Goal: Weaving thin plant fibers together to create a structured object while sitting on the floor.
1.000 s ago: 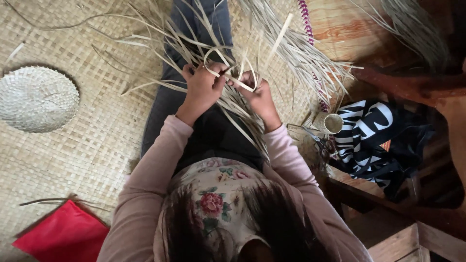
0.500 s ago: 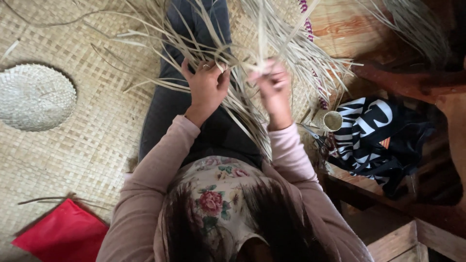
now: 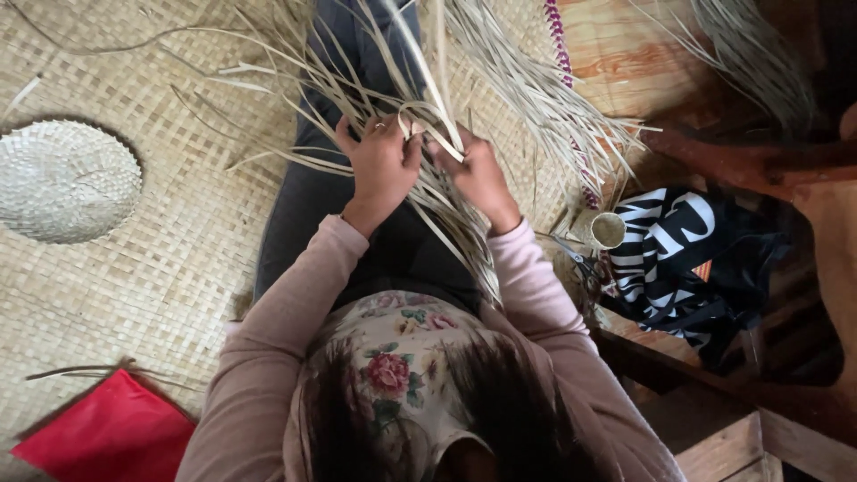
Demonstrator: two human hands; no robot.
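Woven mat (image 3: 178, 268) floor; both hands (image 3: 428, 165) clamped on pale straw strips (image 3: 446, 205); striped black-white bag (image 3: 678, 250) right

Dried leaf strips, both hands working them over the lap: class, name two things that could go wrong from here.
1. The left hand and right hand pinch only a few dried leaf strips; the many loose ends fanning outward could tangle or slip out of order.
2. A strip bent sharply between the hands might crease or crack.
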